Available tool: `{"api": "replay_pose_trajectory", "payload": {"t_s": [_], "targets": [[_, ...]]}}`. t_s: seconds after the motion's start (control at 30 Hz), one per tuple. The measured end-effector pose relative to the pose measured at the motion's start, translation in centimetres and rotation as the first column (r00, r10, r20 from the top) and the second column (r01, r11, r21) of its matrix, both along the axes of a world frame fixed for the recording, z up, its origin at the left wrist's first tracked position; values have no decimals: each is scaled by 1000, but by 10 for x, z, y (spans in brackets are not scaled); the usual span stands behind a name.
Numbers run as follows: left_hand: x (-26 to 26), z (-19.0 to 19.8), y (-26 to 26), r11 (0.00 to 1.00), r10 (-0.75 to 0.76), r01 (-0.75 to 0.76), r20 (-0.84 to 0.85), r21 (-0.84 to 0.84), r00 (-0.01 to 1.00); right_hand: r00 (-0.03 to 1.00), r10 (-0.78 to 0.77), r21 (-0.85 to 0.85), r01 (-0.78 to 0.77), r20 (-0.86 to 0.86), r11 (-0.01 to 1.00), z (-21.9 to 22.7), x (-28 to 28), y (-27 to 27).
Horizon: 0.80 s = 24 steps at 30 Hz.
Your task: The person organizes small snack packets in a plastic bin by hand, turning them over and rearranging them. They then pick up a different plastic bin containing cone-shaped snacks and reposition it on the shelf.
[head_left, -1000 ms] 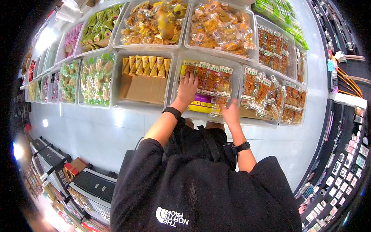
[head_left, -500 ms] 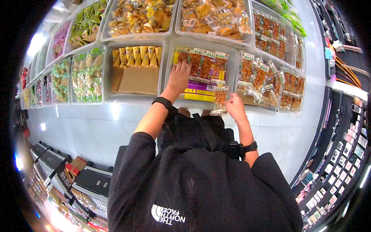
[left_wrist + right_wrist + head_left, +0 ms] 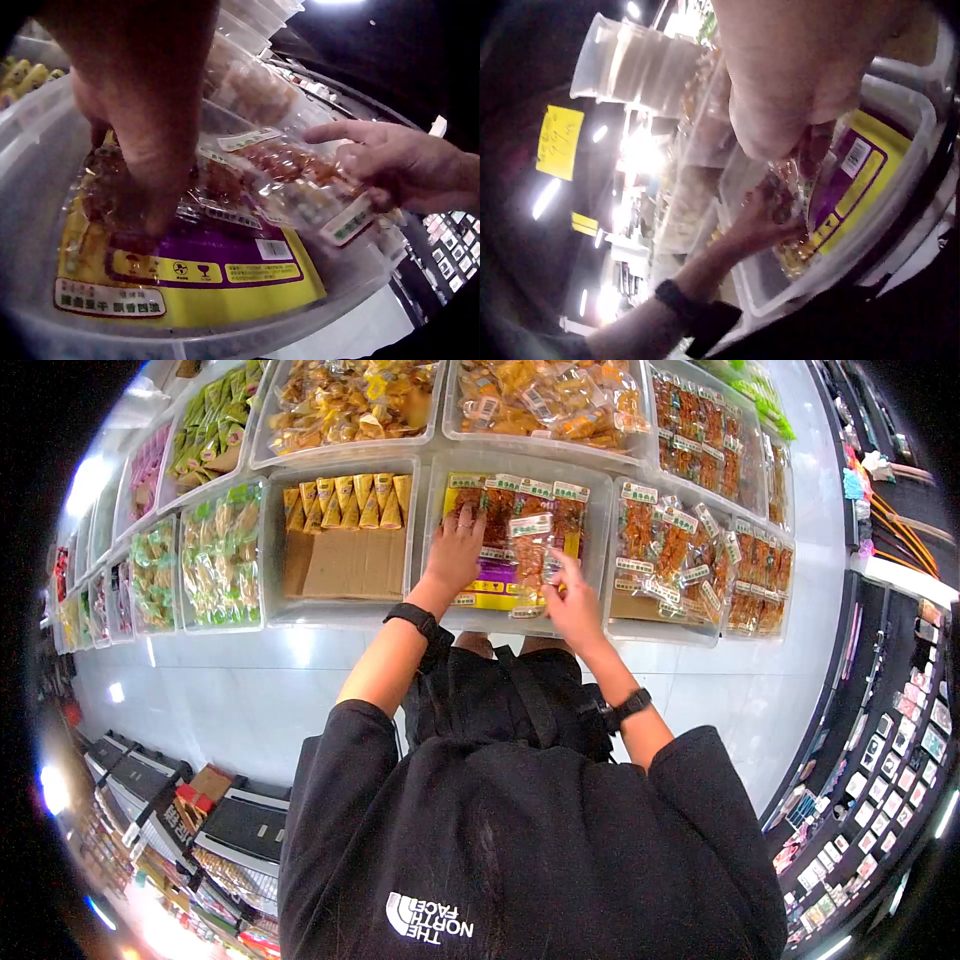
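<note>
My left hand (image 3: 458, 548) rests over the leftmost of the clear packets of reddish-brown snacks, fingers spread and the thumb (image 3: 155, 219) pointing down along it. Below that hand, the packet's labelled lower end (image 3: 109, 298) lies on a yellow and purple printed sheet (image 3: 281, 289). My right hand (image 3: 573, 600) pinches a single snack packet (image 3: 530, 550), held tilted above the others, its index finger (image 3: 330, 131) stretched out along the edge. Several more packets (image 3: 570, 510) stand in a row at the far side of the translucent bin (image 3: 597, 565).
To the left, a bin (image 3: 410, 570) has yellow cone packs (image 3: 365, 500) over cardboard (image 3: 350, 565). On the right, another bin (image 3: 612, 622) holds similar loose packets (image 3: 675, 555). Behind are bins of wrapped brown snacks (image 3: 545, 400). Dark shelving (image 3: 870, 690) stands further right.
My right hand has moved left and up over the bin, carrying the single packet from the near right edge to above the row. My left hand stays over the left packets.
</note>
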<state>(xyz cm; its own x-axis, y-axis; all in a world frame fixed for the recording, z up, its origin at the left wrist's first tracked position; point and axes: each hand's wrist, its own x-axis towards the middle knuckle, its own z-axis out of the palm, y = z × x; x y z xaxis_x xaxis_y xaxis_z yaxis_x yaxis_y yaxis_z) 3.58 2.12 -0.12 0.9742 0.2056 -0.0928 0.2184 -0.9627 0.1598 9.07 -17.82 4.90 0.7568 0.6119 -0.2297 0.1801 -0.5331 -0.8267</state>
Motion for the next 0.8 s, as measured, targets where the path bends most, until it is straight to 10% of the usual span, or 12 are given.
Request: {"api": "replay_pose_trajectory", "payload": {"t_s": [0.8], "targets": [[-9, 5, 0, 1000, -11, 14, 125, -20, 992, 974, 226, -441, -198, 11, 875, -15, -7, 34]]}}
